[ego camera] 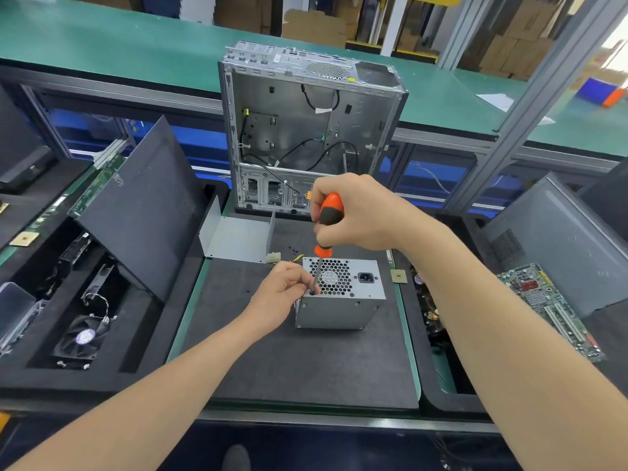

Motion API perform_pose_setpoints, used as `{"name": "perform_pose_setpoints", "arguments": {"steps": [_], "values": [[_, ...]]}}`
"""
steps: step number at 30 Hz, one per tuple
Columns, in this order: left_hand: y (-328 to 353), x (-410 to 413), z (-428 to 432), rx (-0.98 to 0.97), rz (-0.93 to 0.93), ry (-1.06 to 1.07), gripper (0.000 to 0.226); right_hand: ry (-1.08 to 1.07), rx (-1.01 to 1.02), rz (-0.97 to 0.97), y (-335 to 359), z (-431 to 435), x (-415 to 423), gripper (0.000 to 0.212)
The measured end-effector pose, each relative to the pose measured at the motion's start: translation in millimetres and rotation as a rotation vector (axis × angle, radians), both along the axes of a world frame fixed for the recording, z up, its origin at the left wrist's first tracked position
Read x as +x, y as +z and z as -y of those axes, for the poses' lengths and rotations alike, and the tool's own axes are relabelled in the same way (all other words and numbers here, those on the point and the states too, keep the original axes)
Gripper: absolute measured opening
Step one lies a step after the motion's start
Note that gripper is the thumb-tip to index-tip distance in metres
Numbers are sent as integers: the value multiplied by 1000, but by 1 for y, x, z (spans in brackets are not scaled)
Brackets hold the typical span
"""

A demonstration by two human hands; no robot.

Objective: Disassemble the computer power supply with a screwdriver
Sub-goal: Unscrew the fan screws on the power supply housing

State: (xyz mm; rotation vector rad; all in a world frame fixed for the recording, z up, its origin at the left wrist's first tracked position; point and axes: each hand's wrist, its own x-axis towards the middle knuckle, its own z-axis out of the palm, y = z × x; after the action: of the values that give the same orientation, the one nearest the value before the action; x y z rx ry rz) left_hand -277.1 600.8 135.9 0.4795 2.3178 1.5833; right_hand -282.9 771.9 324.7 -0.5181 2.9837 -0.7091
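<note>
The power supply (341, 294) is a gray metal box. It sits in the middle of a dark mat (306, 362), with its fan holes and its plug socket facing up.

The screwdriver (328, 215) has an orange and black handle. It stands almost straight up, a bit tilted. Its tip is on the top of the box, in the corner at 9 o'clock.

The right hand (360, 212) is at 12 o'clock from the box, up above it. Its fingers are curled tight round the handle. The left hand (282, 294) is at 9 o'clock, right against the box. Its fingers are curled too, and the thumb and first finger pinch the thin metal rod low down, close to the tip.

A small white plug (273, 257) with yellow wires lies at 11 o'clock, just beside the box. A bent gray metal sheet (238, 237) stands a bit farther out that way. The open computer case (306, 124) stands at 12 o'clock, at the far edge of the mat, with black wires hanging loose inside.

A big black panel (142, 205) leans at 10 o'clock. A black fan (83, 338) lies in a tray at 8 o'clock. A small square chip (398, 276) lies near the box at 3 o'clock. A green circuit board (550, 307) lies well apart, also at 3 o'clock.
</note>
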Motion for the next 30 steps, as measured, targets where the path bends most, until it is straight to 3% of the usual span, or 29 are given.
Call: {"name": "perform_pose_setpoints", "arguments": {"steps": [5, 8, 10, 13, 17, 22, 25, 27, 30], "values": [[2, 1, 4, 31, -71, -1, 28, -8, 134, -88, 1, 11, 3, 23], [-2, 9, 9, -103, -184, -77, 18, -43, 247, -126, 3, 16, 5, 27], [-6, 14, 8, -196, -283, -4, 10, -33, 263, -60, 10, 15, 4, 29], [-1, 6, 6, -98, -387, 44, 7, -41, 298, 21, 21, 16, 6, 32], [17, -13, 6, -14, -272, -130, 14, -150, 378, 96, 29, 19, 8, 29], [20, -28, 6, -72, -188, -237, 28, -303, 442, -64, 13, 34, 9, 61], [18, -32, 7, -55, -164, -261, 32, -250, 389, -149, -1, 36, 1, 44], [17, -34, 7, -48, -155, -275, 26, -114, 335, -121, 0, 28, -2, 24], [16, -35, 8, -44, -158, -279, 26, 106, 246, -18, 13, 15, -2, 12]]}}
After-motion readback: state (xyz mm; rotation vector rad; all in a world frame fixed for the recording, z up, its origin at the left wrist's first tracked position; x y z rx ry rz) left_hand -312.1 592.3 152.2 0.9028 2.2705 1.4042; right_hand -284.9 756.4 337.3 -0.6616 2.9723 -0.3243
